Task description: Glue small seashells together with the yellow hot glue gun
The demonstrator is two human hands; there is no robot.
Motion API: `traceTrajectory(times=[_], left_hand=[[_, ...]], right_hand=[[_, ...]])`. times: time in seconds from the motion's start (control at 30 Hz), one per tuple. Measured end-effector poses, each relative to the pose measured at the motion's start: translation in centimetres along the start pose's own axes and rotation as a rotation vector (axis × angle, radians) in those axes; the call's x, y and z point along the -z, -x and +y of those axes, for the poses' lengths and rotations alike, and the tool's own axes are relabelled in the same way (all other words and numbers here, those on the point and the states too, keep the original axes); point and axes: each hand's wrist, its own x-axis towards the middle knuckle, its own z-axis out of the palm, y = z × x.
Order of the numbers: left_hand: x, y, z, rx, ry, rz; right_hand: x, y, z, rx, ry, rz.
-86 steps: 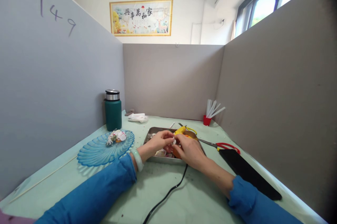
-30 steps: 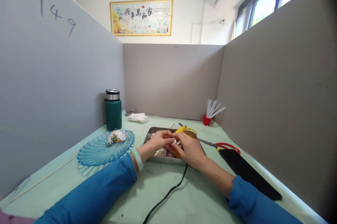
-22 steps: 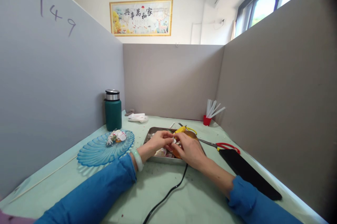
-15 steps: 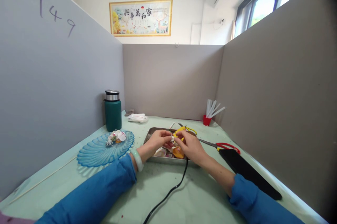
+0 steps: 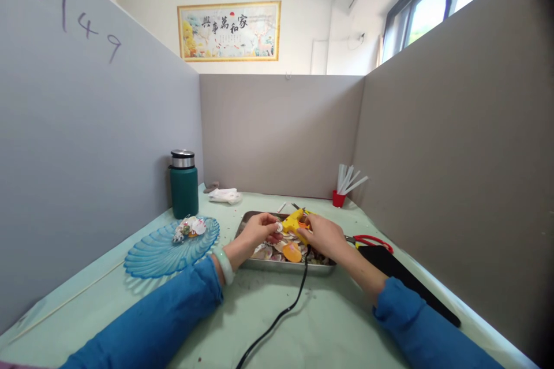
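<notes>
Over the metal tray [image 5: 285, 267] my left hand [image 5: 258, 233] is closed, with a small white shell [image 5: 279, 227] pinched at its fingertips. My right hand [image 5: 324, 235] grips a yellow glue gun [image 5: 292, 221] by its handle, and an orange part shows beside the fingers. The gun's nozzle end points left, close to the shell; whether they touch I cannot tell. A black cord [image 5: 298, 299] runs from under the gun toward me. Below the hands, the tray holds many shells, among them an orange shell [image 5: 292, 252].
On the left, a blue glass plate [image 5: 151, 253] carries a small cluster of shells [image 5: 190, 227], near a green bottle [image 5: 184, 187]. Right of the tray lie red-handled scissors [image 5: 374, 242] and a black flat object [image 5: 407, 282]. A red cup [image 5: 339, 199] holds white sticks.
My right hand has left the shell at my left fingertips and moved slightly right, onto the glue gun. The left hand still pinches the shell.
</notes>
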Motion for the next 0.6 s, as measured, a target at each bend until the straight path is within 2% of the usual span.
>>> traceTrajectory(times=[0.23,0.37,0.5,0.6], left_hand=[[0.1,-0.1,-0.1,-0.017,-0.008,0.002],[0.1,0.0,0.2,-0.018,0.006,0.012],[0.1,0.3,0.5,-0.036,0.039,0.025],[0.2,0.3,0.4,-0.044,0.061,-0.005]], right_hand=[[-0.8,-0.4,-1.0,0.038,0.020,-0.104],[-1.3,-0.4,-0.9,0.008,-0.038,-0.078],[-0.9,-0.8,-0.3,-0.016,-0.281,0.036],[0.3,-0.8,-0.3,-0.021,-0.639,0.084]])
